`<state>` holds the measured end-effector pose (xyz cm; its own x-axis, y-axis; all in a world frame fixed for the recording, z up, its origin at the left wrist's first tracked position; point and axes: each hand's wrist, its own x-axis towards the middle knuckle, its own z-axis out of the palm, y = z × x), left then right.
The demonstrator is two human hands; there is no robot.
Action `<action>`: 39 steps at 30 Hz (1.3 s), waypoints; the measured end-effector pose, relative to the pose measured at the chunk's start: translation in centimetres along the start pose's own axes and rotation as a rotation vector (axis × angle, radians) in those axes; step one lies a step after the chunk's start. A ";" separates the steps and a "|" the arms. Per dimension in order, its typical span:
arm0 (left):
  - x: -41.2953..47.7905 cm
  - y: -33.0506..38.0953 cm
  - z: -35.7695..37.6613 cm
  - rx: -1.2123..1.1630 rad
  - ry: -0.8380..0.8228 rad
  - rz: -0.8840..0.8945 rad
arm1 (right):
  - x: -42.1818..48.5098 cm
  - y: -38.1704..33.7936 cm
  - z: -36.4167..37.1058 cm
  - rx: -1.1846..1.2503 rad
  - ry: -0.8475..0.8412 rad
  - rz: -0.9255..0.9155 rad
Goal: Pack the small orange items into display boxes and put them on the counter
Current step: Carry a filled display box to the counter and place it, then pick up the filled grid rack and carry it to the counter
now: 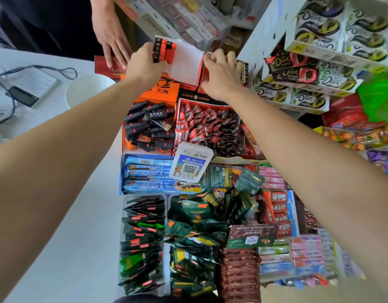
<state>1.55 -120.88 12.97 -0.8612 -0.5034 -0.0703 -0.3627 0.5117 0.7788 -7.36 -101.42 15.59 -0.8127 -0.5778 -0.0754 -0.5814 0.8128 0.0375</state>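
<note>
My left hand [145, 62] grips a bunch of small orange lighters [163, 51] with black tops, held over the white gridded insert of an orange display box [184, 62] at the far end of the counter. My right hand [221, 71] rests on the right side of that box, fingers curled around its edge; a few more lighters [244, 72] stand just right of it. An open orange box [149, 127] nearer to me holds several black lighters lying loose.
Another person's hand [112, 36] presses on a red carton [107, 66] at the far left. A white bowl [88, 88], a phone and cables lie on the left of the white counter [68, 215]. Snack trays, a QR-code stand [189, 162] and Dove chocolate boxes [308, 73] crowd the right.
</note>
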 end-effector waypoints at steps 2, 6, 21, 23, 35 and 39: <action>0.0 -0.1 0.2 -0.011 -0.002 0.008 | 0.0 0.1 -0.1 -0.035 0.008 -0.015; -0.4 0.2 0.0 0.020 -0.023 -0.042 | -0.2 0.3 -0.2 -0.047 0.003 -0.039; -12.3 2.5 1.4 0.225 0.063 0.351 | -13.9 1.7 -0.8 0.195 0.235 -0.060; -15.7 3.0 2.3 0.204 -0.008 0.394 | -18.2 2.3 -0.3 0.232 0.230 -0.024; -37.1 7.2 9.6 0.367 -0.367 0.758 | -47.7 5.5 2.3 0.383 0.126 0.423; -45.5 8.2 13.4 0.419 -0.501 0.818 | -58.6 7.0 5.7 0.475 0.166 0.627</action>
<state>33.01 -84.43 14.24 -0.9138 0.4025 0.0555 0.3852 0.8148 0.4333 36.48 -61.46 14.62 -0.9993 0.0240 -0.0300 0.0342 0.9127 -0.4073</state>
